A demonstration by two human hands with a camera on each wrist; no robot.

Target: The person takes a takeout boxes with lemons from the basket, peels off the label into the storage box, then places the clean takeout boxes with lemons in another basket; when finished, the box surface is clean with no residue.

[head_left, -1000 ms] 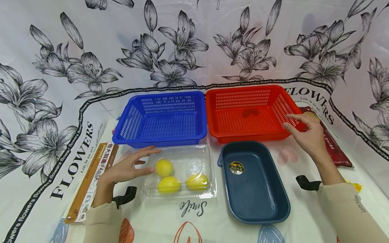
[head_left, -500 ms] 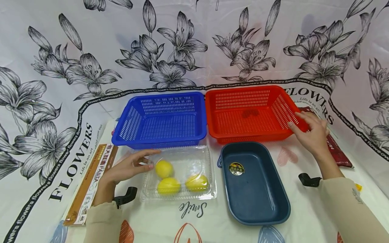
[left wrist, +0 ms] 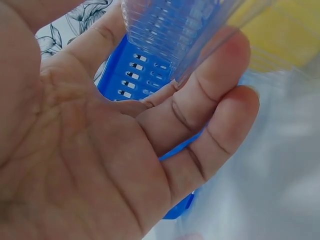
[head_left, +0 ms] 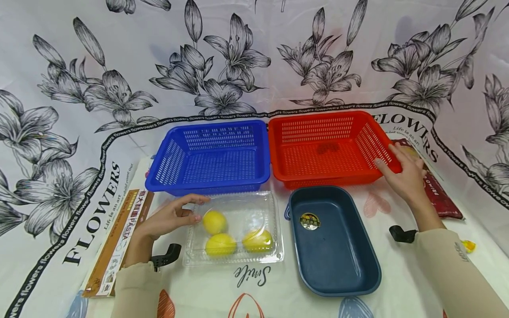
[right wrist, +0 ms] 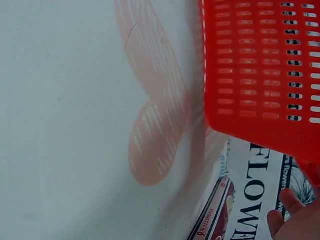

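A clear plastic clamshell box (head_left: 254, 207) lies on the cloth with yellow lemons (head_left: 215, 222) in it. At its left edge is my left hand (head_left: 169, 221), its index finger by the top-left corner and its thumb beside the side wall. The left wrist view shows loosely bent fingers (left wrist: 215, 100) against the clear plastic. My right hand (head_left: 407, 176) is at the front right corner of the red basket (head_left: 326, 180), thumb and fingers spread over the rim. Only a few fingertips (right wrist: 290, 200) show below the red basket in the right wrist view; contact is unclear.
A blue basket (head_left: 210, 187) stands behind the box, left of the red one. A dark blue tray (head_left: 338, 247) with a sticker lies right of the box. A pasta box (head_left: 119, 243) is at far left, a dark red packet (head_left: 439, 194) at far right.
My right hand has shifted slightly toward the red basket's right rim and lowered a little. My left hand stays beside the clamshell box with small finger movements. The containers have not moved.
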